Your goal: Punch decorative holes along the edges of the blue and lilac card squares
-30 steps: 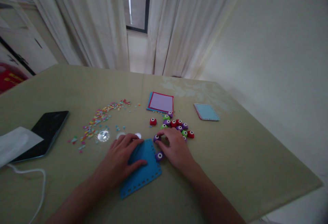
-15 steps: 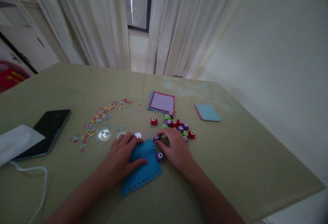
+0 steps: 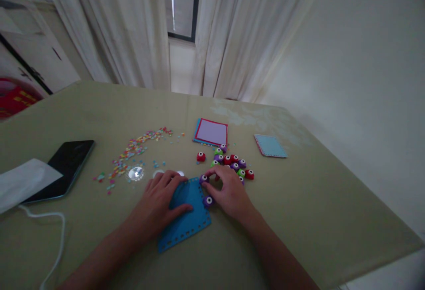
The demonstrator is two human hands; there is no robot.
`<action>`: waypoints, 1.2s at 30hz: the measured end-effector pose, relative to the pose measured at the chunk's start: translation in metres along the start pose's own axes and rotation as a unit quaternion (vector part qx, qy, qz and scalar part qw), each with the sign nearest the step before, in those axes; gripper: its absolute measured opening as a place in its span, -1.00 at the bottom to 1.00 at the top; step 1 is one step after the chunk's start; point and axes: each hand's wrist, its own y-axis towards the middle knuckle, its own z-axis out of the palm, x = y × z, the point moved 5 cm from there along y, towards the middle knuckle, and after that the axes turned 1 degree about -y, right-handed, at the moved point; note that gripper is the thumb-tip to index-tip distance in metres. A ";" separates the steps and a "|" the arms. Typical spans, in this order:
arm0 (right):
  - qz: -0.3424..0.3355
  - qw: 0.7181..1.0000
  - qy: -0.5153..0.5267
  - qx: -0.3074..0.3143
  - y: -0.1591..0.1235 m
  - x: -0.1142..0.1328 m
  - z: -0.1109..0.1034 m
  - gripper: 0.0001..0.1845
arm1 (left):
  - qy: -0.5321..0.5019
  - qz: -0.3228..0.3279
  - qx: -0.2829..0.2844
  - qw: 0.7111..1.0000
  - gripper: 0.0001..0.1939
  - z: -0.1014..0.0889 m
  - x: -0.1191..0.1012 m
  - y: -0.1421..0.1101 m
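Nr: blue sheet [image 3: 195,212], R edge running near–far, 1st purple eye pc [image 3: 208,201] at it. L hand [image 3: 162,197] flat on sheet's left part, fingers loosely spread. Far-R corner: R hand [image 3: 229,192], the closer one, pinches 2nd purple eye pc [image 3: 203,178] w/ thumb + index, pc left of fingertips. Vs prev. frame: pinch unchanged, view slightly shifted.

To the right of our right hand [image 3: 210,182], bare tabletop [image 3: 299,210] gives us room to pass toward the light-blue square [image 3: 270,146]. Just beyond that hand, the cluster of one-eyed figures [image 3: 234,166] stands in our way. On our left, only a narrow lane runs between the confetti pieces [image 3: 132,149] and the black tablet [image 3: 73,162].
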 end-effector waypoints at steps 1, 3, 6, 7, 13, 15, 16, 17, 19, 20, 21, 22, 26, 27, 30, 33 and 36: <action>-0.005 1.000 0.000 0.005 0.000 0.001 0.000 -0.74 | 0.003 -0.001 0.000 1.000 -0.45 0.001 0.000 0.000; -0.014 1.000 -0.001 0.014 0.000 0.002 -0.001 -0.74 | 0.010 -0.003 0.001 1.000 -0.47 0.002 0.001 0.000; -0.021 0.999 -0.014 0.020 -0.001 0.003 -0.002 -0.74 | 0.016 -0.002 0.001 1.000 -0.47 0.003 0.002 -0.001; -0.023 0.999 -0.019 0.019 -0.001 0.003 -0.003 -0.74 | 0.016 -0.001 0.001 1.000 -0.47 0.003 0.002 -0.001; -0.036 0.999 -0.023 0.025 -0.001 0.002 -0.002 -0.75 | 0.022 0.013 -0.006 1.000 -0.49 0.003 0.002 -0.002; -0.039 0.999 -0.019 0.029 0.000 0.002 0.000 -0.75 | 0.024 0.018 -0.008 1.000 -0.49 0.004 0.002 -0.002; -0.039 0.999 -0.018 0.030 0.000 0.002 0.000 -0.76 | 0.024 0.021 -0.008 0.999 -0.49 0.004 0.002 -0.003; -0.040 0.999 -0.017 0.030 0.000 0.002 0.001 -0.77 | 0.023 0.024 -0.009 0.999 -0.49 0.003 0.002 -0.003; -0.041 0.999 -0.018 0.027 0.000 0.001 0.002 -0.77 | 0.021 0.027 -0.008 0.999 -0.49 0.003 0.001 -0.003; -0.042 0.999 -0.018 0.025 0.000 0.001 0.002 -0.77 | 0.021 0.028 -0.006 0.999 -0.50 0.002 0.001 -0.003; -0.043 0.999 -0.017 0.024 0.000 0.001 0.003 -0.76 | 0.021 0.028 -0.003 0.999 -0.51 0.002 0.000 -0.003; -0.043 0.999 -0.016 0.024 0.000 0.001 0.004 -0.76 | 0.021 0.030 0.000 0.999 -0.51 0.002 0.000 -0.002; -0.037 0.999 -0.016 0.011 0.000 0.001 0.005 -0.72 | 0.021 0.033 0.009 0.999 -0.52 0.002 -0.001 -0.001; -0.035 0.999 -0.016 0.009 0.000 0.001 0.005 -0.73 | 0.022 0.034 0.010 0.999 -0.52 0.002 -0.001 -0.001; -0.034 0.999 -0.009 0.017 0.001 0.001 0.005 -0.75 | 0.022 0.036 0.012 0.999 -0.52 0.002 -0.001 -0.001; -0.041 0.999 -0.002 0.030 0.001 0.001 0.003 -0.76 | 0.019 0.039 0.011 0.999 -0.53 0.002 -0.001 -0.001; -0.039 0.999 -0.003 0.037 0.001 0.001 0.001 -0.76 | 0.016 0.037 0.008 0.999 -0.54 0.001 -0.001 -0.001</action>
